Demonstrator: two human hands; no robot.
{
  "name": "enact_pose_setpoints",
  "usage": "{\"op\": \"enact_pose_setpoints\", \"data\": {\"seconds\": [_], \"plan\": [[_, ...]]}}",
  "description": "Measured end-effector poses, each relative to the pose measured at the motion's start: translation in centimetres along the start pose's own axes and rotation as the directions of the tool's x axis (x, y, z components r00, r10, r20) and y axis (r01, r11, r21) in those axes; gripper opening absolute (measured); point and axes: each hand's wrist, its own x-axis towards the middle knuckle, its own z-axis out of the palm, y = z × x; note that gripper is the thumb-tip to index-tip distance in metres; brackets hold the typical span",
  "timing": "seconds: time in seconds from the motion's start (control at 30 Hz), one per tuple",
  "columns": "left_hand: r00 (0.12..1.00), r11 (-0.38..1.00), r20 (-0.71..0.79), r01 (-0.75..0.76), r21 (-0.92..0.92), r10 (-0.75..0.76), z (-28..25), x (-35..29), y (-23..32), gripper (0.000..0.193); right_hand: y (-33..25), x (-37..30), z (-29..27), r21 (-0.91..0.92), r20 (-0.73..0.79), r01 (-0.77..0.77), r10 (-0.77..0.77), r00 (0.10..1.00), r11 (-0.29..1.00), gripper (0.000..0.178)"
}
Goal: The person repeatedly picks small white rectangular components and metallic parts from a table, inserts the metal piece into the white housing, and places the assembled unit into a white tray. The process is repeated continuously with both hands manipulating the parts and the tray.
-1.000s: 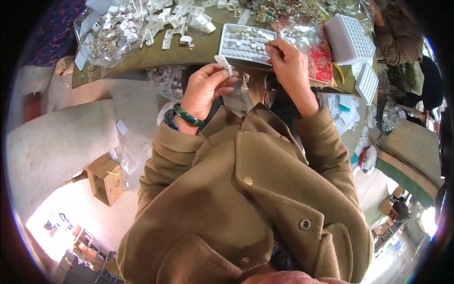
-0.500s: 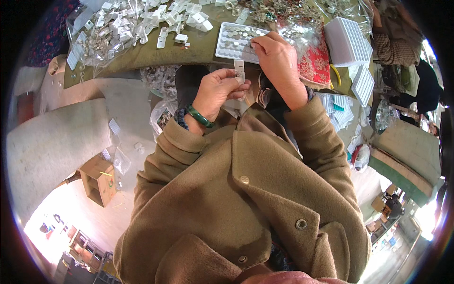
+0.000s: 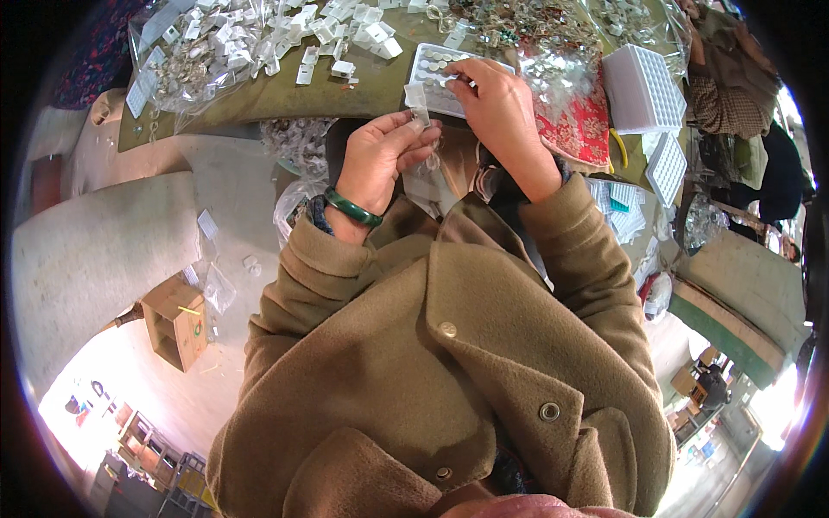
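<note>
My left hand (image 3: 380,158), with a dark green bangle (image 3: 353,208) at its wrist, pinches a small white plastic case (image 3: 416,97) between thumb and fingers. The case stands up past the fingertips, in front of the table edge. My right hand (image 3: 503,108) is over a white tray (image 3: 411,86) that holds rows of small round silvery discs (image 3: 439,57). Its thumb and forefinger are closed together above the tray; whether a disc is between them is too small to tell. The right hand covers part of the tray's right side.
Loose white plastic cases (image 3: 345,26) and a clear bag (image 3: 194,78) cover the table's left. At right lie red patterned cloth (image 3: 580,129), a stack of white trays (image 3: 635,86), a single tray (image 3: 667,168) and yellow-handled pliers (image 3: 619,148). Another person's sleeve (image 3: 721,95) shows far right.
My left hand has shifted slightly left and down, and the white case now leans left. My right fingers have moved a little left and the fingertips sit lower over the tray.
</note>
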Motion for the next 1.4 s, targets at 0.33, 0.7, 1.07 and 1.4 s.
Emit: {"op": "enact_pose_setpoints", "data": {"seconds": [0.33, 0.7, 1.07, 1.4], "plan": [[0.999, 0.999, 0.005, -0.033, -0.029, 0.033, -0.2, 0.4, 0.4, 0.024, 0.0, -0.1, 0.5, -0.176, 0.113, 0.08, -0.06, 0.992, 0.981, 0.013], [0.995, 0.997, 0.078, -0.071, 0.016, 0.069, -0.2, -0.1, 0.7, 0.029, -3.0, -1.1, -1.0, 0.198, 0.055, 0.165, -0.179, 0.982, 0.966, 0.018], [0.992, 0.987, 0.013, -0.129, 0.097, 0.128, 0.0, -0.6, 0.9, 0.03, -3.2, -2.2, -0.1, 0.106, 0.001, 0.273, -0.275, 0.962, 0.956, 0.014], [0.938, 0.828, 0.042, -0.324, 0.459, 0.343, -0.3, 0.1, 0.8, 0.03, -2.8, -1.8, -0.2, 0.09, 0.039, 0.268, -0.273, 0.961, 0.959, 0.014]]}}
